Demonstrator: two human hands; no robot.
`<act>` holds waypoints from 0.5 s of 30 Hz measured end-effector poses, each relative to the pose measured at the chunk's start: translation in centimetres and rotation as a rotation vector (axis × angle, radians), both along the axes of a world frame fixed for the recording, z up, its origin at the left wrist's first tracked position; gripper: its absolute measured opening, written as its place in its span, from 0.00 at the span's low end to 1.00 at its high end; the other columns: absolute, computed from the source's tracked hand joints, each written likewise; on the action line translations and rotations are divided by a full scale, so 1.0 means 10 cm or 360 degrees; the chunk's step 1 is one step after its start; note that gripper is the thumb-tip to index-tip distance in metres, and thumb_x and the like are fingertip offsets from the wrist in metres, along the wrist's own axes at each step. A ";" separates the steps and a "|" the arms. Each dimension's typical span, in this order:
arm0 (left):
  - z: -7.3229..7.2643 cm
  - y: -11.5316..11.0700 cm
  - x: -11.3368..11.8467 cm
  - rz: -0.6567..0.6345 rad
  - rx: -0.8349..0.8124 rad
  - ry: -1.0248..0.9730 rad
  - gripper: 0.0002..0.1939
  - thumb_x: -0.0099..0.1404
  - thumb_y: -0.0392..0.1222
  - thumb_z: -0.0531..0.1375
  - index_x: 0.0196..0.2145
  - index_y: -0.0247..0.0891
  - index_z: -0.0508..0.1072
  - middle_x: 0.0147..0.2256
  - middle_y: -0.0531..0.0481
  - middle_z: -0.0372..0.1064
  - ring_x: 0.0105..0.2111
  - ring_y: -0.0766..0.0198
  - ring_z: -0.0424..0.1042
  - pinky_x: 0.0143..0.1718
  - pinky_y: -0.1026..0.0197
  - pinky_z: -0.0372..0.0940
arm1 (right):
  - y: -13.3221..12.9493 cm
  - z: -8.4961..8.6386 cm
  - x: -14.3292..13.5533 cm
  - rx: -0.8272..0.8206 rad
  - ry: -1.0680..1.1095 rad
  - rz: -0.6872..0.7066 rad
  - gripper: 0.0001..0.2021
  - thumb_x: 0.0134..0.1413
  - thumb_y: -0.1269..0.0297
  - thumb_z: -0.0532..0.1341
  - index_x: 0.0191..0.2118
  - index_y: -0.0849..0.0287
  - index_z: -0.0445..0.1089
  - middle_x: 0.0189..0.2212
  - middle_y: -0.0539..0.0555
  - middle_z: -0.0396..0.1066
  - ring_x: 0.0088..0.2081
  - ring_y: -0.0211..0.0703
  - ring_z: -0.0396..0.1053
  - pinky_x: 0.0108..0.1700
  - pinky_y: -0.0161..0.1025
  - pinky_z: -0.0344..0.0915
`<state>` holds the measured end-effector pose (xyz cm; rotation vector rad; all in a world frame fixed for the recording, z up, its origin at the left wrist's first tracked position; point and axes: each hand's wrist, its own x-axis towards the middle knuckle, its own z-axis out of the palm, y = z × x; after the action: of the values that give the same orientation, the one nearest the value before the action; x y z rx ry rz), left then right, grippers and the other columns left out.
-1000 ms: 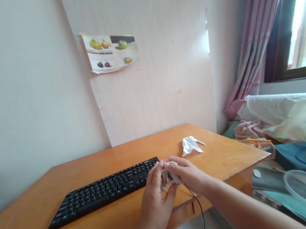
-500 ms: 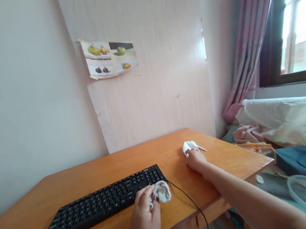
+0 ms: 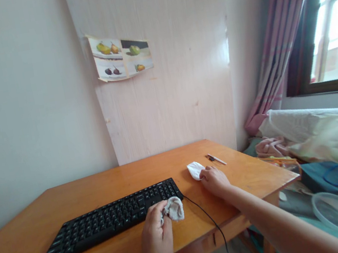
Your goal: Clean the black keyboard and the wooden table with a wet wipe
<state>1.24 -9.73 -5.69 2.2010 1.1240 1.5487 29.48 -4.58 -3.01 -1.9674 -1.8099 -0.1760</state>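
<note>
Grey, crumpled cloth (image 3: 174, 209) is sitting pinched in the left hand (image 3: 157, 233), just in front of the black keyboard (image 3: 113, 219); the right hand (image 3: 215, 183) is gripping the white tissue (image 3: 195, 170) over the orange-brown bench (image 3: 150, 169), near a slim white stick (image 3: 217, 159)

Looks like a home, judging by the pink curtain (image 3: 281, 43), wooden desk (image 3: 101, 184), piled fabrics (image 3: 323, 130) and taped-up fruit pictures (image 3: 122, 58).
</note>
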 end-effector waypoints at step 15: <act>0.02 -0.06 0.00 -0.0051 -0.0164 0.0016 0.15 0.69 0.37 0.50 0.48 0.40 0.71 0.45 0.44 0.73 0.46 0.57 0.73 0.49 0.53 0.67 | 0.13 0.17 0.10 0.0055 -0.0026 -0.0075 0.19 0.64 0.64 0.52 0.57 0.53 0.71 0.57 0.58 0.68 0.59 0.50 0.60 0.59 0.44 0.54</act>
<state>1.22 -10.34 -5.50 2.1513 1.1390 1.4352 30.48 -3.30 -1.26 -1.9916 -1.7601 -0.2375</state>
